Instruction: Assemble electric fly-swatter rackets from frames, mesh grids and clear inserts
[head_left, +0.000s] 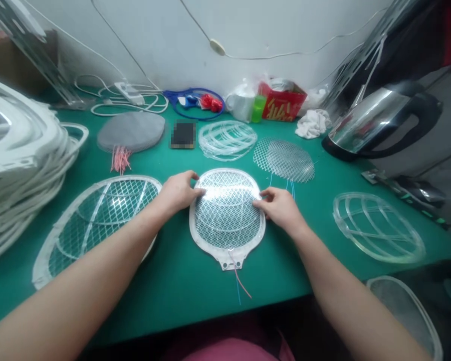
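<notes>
Racket frame (225, 220) lies flat on the green table (195, 301), right in front of you, its round mesh head pointing away and its narrow neck toward you. Your left hand (176, 193) sits on the frame's upper left side, and your right hand (280, 208) sits on its right side. On both hands the fingers (195, 183) lie gently curved on the mesh, neither clenched nor closed around the rim. A pink wire and a blue wire (240, 283) trail from the neck toward you.

Left of the racket frame, a second mesh frame (97, 220) lies just beside your left forearm, and a tall stack of white frames (22, 160) stands beyond it. Behind the racket frame, from left to right, are a gray disc (131, 131) with pink wires (120, 159), a blurred dark square (183, 134), a bundle of clear rings (227, 140), and a wire mesh disc (283, 160) with 2 blue wires. To the right are a clear ribbed frame (379, 228) and a steel kettle (383, 120). Farther back, toward the wall, are a power strip (130, 93), a red box (281, 102), and a white cloth (311, 124).
</notes>
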{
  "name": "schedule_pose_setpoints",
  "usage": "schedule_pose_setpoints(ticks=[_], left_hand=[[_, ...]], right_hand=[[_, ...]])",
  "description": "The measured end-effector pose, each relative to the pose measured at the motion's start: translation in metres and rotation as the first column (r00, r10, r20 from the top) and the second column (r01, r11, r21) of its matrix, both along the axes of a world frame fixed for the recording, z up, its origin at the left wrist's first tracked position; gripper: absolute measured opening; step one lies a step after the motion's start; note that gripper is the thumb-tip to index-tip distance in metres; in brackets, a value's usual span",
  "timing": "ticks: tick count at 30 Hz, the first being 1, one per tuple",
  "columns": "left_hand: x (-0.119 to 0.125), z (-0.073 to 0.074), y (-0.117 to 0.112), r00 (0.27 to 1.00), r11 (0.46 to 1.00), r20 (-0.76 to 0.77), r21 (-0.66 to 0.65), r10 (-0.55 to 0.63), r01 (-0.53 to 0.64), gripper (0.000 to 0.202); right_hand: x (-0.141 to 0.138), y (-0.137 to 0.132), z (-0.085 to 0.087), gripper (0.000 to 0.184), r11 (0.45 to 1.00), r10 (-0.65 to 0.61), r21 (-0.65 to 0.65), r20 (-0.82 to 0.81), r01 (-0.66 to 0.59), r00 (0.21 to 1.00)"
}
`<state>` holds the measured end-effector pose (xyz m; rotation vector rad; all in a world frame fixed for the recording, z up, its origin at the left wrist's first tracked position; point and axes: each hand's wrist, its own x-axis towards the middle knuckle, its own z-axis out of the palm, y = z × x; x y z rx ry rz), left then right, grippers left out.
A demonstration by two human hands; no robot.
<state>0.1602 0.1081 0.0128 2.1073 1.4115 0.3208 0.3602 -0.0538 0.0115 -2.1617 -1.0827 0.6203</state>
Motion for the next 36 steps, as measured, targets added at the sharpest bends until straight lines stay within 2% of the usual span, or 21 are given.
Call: schedule_pose_setpoints(ticks=[3,9,11,13,15,17,20,22,24,27,32,36], left_hand=[[0.001,0.001,0.0,0.999,1.0,-0.024,0.006,-0.023,0.024,0.044],[0.001,0.007,-0.004,1.0,1.0,-0.004,-0.02,0.009,-0.009,0.044],[0.003,0.008,-0.009,1.0,1.0,-0.004,0.011,-0.012,0.012,0.044],[0.008,0.008,-0.015,0.996,0.991,0.005,0.095,-0.094,0.093,0.037],[0.013,0.008,-0.021,0.969,0.954,-0.044,0.167,-0.244,0.248,0.031],[0.017,0.008,-0.027,0.902,0.892,-0.199,0.17,-0.384,0.418,0.035],[0.019,0.014,-0.035,0.769,0.819,-0.428,0.106,-0.475,0.565,0.038],[0.018,0.02,-0.041,0.713,0.806,-0.495,0.042,-0.496,0.59,0.051],[0.018,0.025,-0.047,0.665,0.799,-0.534,-0.035,-0.522,0.6,0.077],[0.017,0.027,-0.051,0.628,0.794,-0.556,-0.102,-0.545,0.599,0.102],[0.017,0.028,-0.051,0.639,0.803,-0.554,-0.095,-0.534,0.589,0.105],[0.015,0.031,-0.053,0.682,0.822,-0.497,-0.121,-0.536,0.557,0.105]], right_hand=[[0.002,0.0,0.0,0.029,1.0,-0.009,-0.006,0.009,0.009,1.0],[0.007,0.001,0.0,0.028,1.0,0.024,-0.01,-0.016,-0.024,1.0],[0.006,0.001,0.001,0.027,1.0,0.016,-0.026,-0.011,-0.016,1.0],[0.004,0.001,0.003,0.026,1.0,-0.002,-0.024,0.02,0.003,1.0],[0.001,0.0,0.005,0.028,1.0,-0.015,-0.006,0.051,0.016,0.999],[-0.001,-0.001,0.006,0.03,1.0,-0.021,0.011,0.068,0.02,0.997],[-0.001,-0.001,0.006,0.031,1.0,-0.019,0.008,0.087,0.019,0.996],[0.001,-0.001,0.006,0.03,1.0,-0.02,-0.002,0.087,0.02,0.996],[0.002,0.0,0.005,0.03,1.0,-0.016,-0.008,0.066,0.017,0.998],[0.004,0.001,0.006,0.029,1.0,0.006,-0.027,0.078,-0.004,0.997],[0.003,0.001,0.007,0.025,0.992,0.073,-0.118,0.275,-0.042,0.959],[-0.002,-0.003,0.008,0.029,0.992,0.058,-0.127,0.3,-0.02,0.952]])
